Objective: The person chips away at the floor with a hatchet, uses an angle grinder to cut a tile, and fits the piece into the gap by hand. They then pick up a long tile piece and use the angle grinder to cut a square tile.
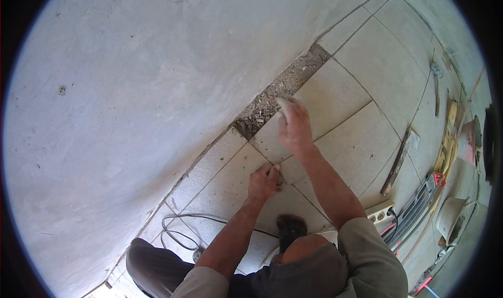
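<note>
My right hand (294, 124) is over a light floor tile (335, 86), its fingers curled near the edge of a rough gap (285, 86) along the wall. Rubble and loose mortar show in that gap. Whether the right fingers pinch anything cannot be made out. Lower down, my left hand (264, 181) rests on the tiles at a joint, with fingers bent together and the thumb tip at the joint. What it holds, if anything, is too small to name.
A plastered wall (131, 78) fills the left side. A black cable (181, 230) loops near my knee. On the right lie a hammer (401, 162), a second tool (436, 88), a power strip (381, 212), a tile cutter (419, 206) and buckets (451, 218).
</note>
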A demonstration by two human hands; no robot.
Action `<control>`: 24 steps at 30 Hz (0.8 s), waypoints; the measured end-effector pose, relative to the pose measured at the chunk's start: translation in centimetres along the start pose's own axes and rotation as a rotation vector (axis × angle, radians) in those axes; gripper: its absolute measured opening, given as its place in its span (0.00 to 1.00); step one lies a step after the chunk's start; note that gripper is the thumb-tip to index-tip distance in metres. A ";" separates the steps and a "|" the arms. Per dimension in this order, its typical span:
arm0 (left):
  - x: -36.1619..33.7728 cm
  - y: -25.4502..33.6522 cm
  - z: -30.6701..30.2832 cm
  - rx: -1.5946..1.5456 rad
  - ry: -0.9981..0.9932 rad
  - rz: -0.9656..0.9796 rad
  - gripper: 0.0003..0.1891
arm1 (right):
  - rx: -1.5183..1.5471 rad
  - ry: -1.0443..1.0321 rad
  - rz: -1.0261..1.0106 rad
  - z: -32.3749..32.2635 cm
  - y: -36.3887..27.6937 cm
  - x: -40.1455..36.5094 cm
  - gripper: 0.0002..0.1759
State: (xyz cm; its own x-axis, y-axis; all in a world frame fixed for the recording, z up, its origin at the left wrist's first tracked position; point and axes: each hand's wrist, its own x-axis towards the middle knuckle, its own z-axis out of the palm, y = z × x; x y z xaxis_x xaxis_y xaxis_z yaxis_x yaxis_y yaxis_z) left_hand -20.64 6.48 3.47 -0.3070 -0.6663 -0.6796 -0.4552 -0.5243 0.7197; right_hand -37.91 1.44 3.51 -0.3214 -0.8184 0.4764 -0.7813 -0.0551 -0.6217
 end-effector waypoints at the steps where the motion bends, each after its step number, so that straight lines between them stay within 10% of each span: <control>1: -0.1 0.2 0.2 0.012 -0.005 -0.021 0.17 | -0.065 0.035 0.053 -1.9 1.2 -0.4 0.24; 7: -0.4 -2.9 1.2 -0.013 0.100 0.076 0.15 | -0.736 -0.040 0.828 -12.3 11.4 -4.4 0.31; 17: -1.3 -2.1 2.6 0.274 0.266 0.121 0.17 | -0.632 0.026 0.886 -15.8 16.1 -3.4 0.29; 24: -1.5 0.2 0.3 -0.146 0.375 -0.007 0.19 | -0.535 0.040 0.729 -14.3 14.1 1.5 0.24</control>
State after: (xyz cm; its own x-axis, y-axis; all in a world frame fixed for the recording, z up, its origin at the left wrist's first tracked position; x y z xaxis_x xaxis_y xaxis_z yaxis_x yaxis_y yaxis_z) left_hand -20.49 7.56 4.59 0.0338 -0.7957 -0.6048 -0.3245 -0.5811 0.7463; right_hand -57.07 7.65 4.32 -0.8445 -0.5253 0.1047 -0.5178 0.7507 -0.4102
